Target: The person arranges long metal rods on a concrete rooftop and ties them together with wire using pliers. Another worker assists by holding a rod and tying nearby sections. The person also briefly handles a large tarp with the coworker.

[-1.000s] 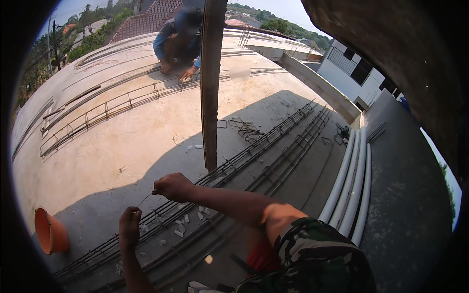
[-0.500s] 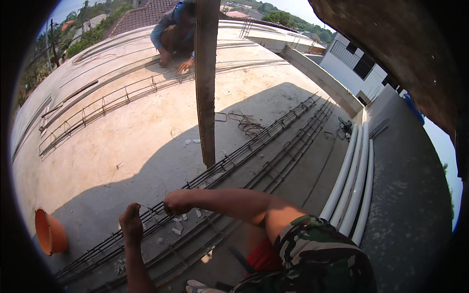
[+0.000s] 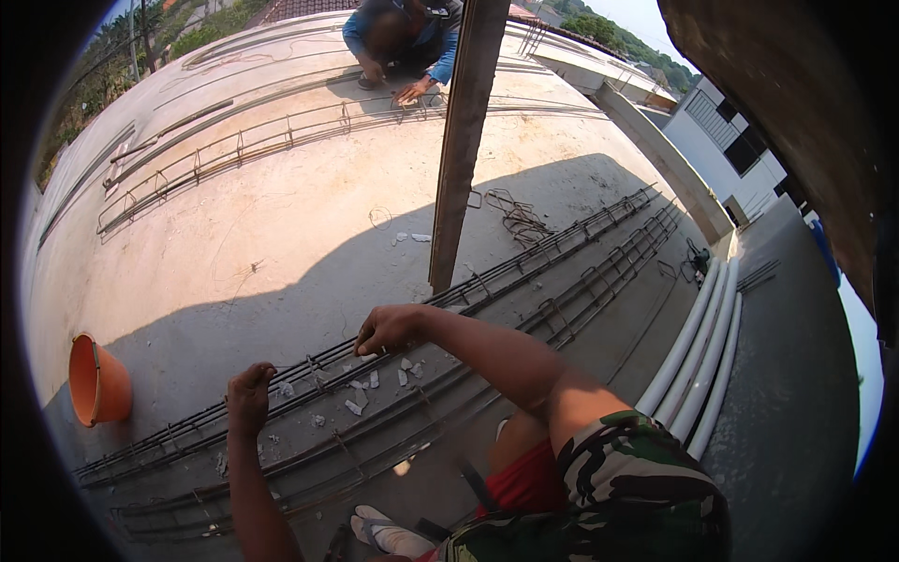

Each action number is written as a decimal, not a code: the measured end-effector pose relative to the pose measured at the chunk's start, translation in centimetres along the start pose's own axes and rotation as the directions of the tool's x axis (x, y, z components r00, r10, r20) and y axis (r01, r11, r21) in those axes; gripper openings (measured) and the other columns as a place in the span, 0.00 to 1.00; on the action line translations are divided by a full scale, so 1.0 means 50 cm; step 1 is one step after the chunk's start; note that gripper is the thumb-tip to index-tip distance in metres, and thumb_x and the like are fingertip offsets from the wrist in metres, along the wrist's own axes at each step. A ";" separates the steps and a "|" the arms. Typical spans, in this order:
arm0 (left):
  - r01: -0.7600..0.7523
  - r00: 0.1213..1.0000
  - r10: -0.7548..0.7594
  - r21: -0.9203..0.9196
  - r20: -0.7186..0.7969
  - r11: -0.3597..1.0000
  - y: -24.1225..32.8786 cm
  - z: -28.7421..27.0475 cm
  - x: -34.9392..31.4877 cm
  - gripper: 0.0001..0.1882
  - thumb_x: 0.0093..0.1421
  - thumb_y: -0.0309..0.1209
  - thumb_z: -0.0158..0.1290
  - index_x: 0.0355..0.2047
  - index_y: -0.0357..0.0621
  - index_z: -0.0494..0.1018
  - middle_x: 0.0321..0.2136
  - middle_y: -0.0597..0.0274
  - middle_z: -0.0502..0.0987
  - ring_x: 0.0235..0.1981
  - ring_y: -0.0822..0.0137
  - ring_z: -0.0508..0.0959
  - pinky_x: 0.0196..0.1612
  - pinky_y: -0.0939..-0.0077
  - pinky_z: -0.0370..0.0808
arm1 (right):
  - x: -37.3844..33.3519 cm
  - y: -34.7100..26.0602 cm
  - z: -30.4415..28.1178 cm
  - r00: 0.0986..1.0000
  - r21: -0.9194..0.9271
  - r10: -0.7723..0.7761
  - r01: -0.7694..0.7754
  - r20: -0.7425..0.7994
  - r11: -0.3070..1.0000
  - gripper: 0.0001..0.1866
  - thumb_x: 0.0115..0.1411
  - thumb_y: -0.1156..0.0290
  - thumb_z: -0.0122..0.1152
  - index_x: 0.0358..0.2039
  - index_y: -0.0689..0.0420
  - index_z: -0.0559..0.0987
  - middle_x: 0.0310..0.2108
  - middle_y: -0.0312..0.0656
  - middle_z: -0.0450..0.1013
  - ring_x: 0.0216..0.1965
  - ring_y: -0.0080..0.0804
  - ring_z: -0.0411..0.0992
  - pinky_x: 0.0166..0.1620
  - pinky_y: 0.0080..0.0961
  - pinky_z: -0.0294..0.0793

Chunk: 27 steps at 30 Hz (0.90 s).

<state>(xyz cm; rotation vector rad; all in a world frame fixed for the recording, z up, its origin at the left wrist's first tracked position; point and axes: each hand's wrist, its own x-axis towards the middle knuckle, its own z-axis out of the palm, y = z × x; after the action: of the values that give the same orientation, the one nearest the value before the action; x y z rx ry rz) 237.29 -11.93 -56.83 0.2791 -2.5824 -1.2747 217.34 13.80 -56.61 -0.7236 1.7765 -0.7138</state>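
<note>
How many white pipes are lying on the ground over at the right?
3. The white pipes lie side by side along the right, next to the rebar cages: one nearest the cages, one in the middle, one outermost. Their lower ends run behind the person's knee, so a further one might be hidden.

You are looking at hard daylight: the far concrete slab [image 3: 281, 215] is bright, almost washed out, while a broad, sharp-edged shadow covers the near ground where your left hand [image 3: 249, 398] and right hand [image 3: 389, 328] work. The upright post [image 3: 464, 140] throws part of that shadow toward you. Sky at the far right is blown white. The fisheye bends the rebar cages [image 3: 524, 272] and white pipes [image 3: 698, 356] toward the rim, and a black vignette rings the view. Focus is crisp at the centre, softer near the edges.
</note>
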 end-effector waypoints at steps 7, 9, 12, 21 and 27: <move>0.043 0.992 -0.042 -0.005 0.119 0.999 -0.008 -0.015 0.023 0.11 0.61 0.32 0.51 0.36 0.35 0.75 0.30 0.51 0.80 0.33 0.63 0.79 0.39 0.72 0.74 | -0.076 -0.080 0.009 0.965 -0.237 -0.136 0.081 -0.223 0.968 0.14 0.59 0.64 0.60 0.36 0.64 0.80 0.26 0.41 0.76 0.29 0.24 0.71 0.36 0.25 0.71; 0.169 0.967 -0.180 0.070 0.182 0.983 -0.028 -0.057 -0.011 0.17 0.62 0.39 0.49 0.38 0.35 0.75 0.33 0.49 0.79 0.38 0.61 0.78 0.43 0.68 0.72 | -0.060 -0.137 0.053 0.965 -0.387 -0.196 0.117 -0.172 0.915 0.13 0.60 0.65 0.58 0.34 0.65 0.79 0.26 0.44 0.76 0.29 0.26 0.71 0.36 0.27 0.70; 0.274 0.905 -0.278 0.058 0.323 0.960 -0.022 -0.020 -0.029 0.20 0.63 0.44 0.47 0.39 0.37 0.75 0.36 0.49 0.78 0.42 0.58 0.76 0.46 0.66 0.71 | -0.049 -0.145 0.082 0.928 -0.430 -0.231 0.088 -0.291 0.898 0.12 0.59 0.66 0.56 0.33 0.63 0.78 0.27 0.50 0.75 0.30 0.40 0.72 0.37 0.34 0.70; 0.101 0.985 -0.105 0.038 0.134 0.994 0.004 0.002 -0.006 0.17 0.64 0.41 0.47 0.36 0.37 0.75 0.27 0.52 0.77 0.29 0.62 0.74 0.37 0.67 0.71 | -0.069 -0.190 0.109 0.980 -0.388 -0.142 0.186 0.141 0.902 0.11 0.60 0.66 0.56 0.34 0.61 0.79 0.19 0.40 0.72 0.23 0.30 0.69 0.30 0.29 0.70; -0.060 0.997 0.062 -0.034 0.054 0.998 0.019 -0.009 -0.010 0.16 0.64 0.39 0.47 0.33 0.36 0.75 0.24 0.53 0.76 0.26 0.61 0.72 0.35 0.70 0.71 | -0.026 -0.119 0.072 0.876 -0.445 -0.350 0.182 -0.331 0.877 0.11 0.60 0.68 0.54 0.34 0.64 0.76 0.19 0.44 0.69 0.19 0.34 0.64 0.28 0.31 0.67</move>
<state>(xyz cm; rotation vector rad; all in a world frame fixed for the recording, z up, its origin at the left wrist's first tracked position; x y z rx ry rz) 237.85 -11.57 -55.88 0.1602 -2.5921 -1.3185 221.94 10.52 -52.39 -1.1932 2.2665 -0.7273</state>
